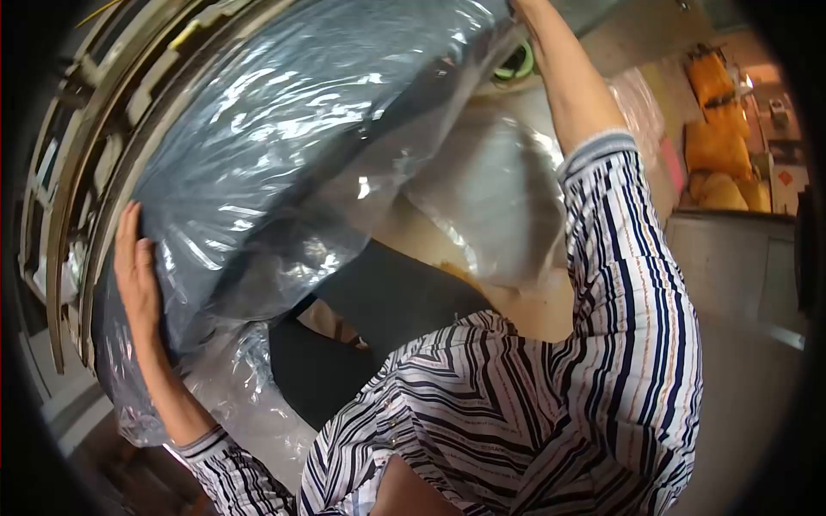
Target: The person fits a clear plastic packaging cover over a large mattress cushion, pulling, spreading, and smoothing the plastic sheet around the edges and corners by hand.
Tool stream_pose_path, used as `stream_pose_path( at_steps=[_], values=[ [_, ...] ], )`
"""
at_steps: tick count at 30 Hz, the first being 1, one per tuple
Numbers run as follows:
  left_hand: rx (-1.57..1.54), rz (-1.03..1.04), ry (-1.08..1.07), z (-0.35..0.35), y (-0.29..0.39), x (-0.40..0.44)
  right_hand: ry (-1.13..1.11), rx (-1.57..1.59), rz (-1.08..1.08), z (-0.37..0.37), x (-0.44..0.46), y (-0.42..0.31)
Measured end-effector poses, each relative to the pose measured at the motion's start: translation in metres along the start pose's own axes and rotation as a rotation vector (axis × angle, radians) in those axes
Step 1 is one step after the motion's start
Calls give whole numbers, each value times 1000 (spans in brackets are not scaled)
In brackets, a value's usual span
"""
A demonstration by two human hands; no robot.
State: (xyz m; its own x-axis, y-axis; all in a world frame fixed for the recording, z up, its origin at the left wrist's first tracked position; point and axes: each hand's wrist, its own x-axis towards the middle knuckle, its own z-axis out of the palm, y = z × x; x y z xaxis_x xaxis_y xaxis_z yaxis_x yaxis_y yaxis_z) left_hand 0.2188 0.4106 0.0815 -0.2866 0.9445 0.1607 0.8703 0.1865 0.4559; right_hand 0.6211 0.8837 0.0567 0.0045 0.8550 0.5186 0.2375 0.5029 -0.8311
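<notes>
A large blue-grey bundle in clear, shiny plastic wrap [275, 129] spreads in front of me, from the left side up to the top middle. My left hand [139, 271] lies against its left edge, fingers stretched out and resting on the plastic. At the top, my right hand [520, 10] reaches the bundle's far right corner. Its fingers are mostly hidden or cut off by the frame edge, so their grip does not show. Loose clear plastic [344, 206] hangs from the bundle's near side, over my dark-trousered legs [404, 297].
Another clear plastic-wrapped piece [499, 198] lies on the floor right of the bundle. A slatted rack [103, 163] stands close on the left. A green ring-shaped item [516, 64] is near my right forearm. Orange bags [718, 138] sit above a grey cabinet [731, 258] at right.
</notes>
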Motion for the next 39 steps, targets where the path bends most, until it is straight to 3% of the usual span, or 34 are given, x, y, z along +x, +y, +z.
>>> stream_pose_path(
  at_steps=[1,2,4,7,8,10,16,20,23,24,27,28,31,34,36,38,39],
  values=[
    [25,36,6,1,-17,2,17,16,104,-27,-7,-3],
    [43,14,0,0,-21,4,150,-342,-198,-64,-1,64],
    [92,4,-5,-1,-25,9,127,-450,220,-123,-40,124],
    [108,-13,23,-3,-35,11,-12,-701,282,-173,-118,222],
    [148,15,60,-3,-43,14,-106,-844,352,-177,-142,220],
    [235,-4,132,-6,-40,11,-158,-611,635,-181,-183,241],
    [172,-92,228,-8,-23,3,-261,-1319,883,-184,-229,155],
    [174,-103,225,-7,-33,4,-404,-1439,824,-219,-241,148],
    [187,-93,230,-7,-38,3,-262,-1393,826,-239,-248,135],
    [191,-86,228,-7,-41,2,-122,-1329,829,-242,-251,127],
    [192,-65,229,-7,-48,4,40,-773,1085,-283,-265,139],
    [185,-59,237,-5,-51,4,261,-349,1003,-305,-283,167],
    [178,-58,261,-2,-49,4,889,312,1157,-340,-277,154],
    [161,-32,278,-1,-50,7,1018,391,968,-353,-269,112],
    [194,-55,278,-3,-55,11,791,200,831,-321,-264,74],
    [212,-113,232,-8,-91,23,287,397,631,-266,-269,36],
    [199,-155,183,-14,-91,32,173,506,625,-232,-273,28]
  ],
)
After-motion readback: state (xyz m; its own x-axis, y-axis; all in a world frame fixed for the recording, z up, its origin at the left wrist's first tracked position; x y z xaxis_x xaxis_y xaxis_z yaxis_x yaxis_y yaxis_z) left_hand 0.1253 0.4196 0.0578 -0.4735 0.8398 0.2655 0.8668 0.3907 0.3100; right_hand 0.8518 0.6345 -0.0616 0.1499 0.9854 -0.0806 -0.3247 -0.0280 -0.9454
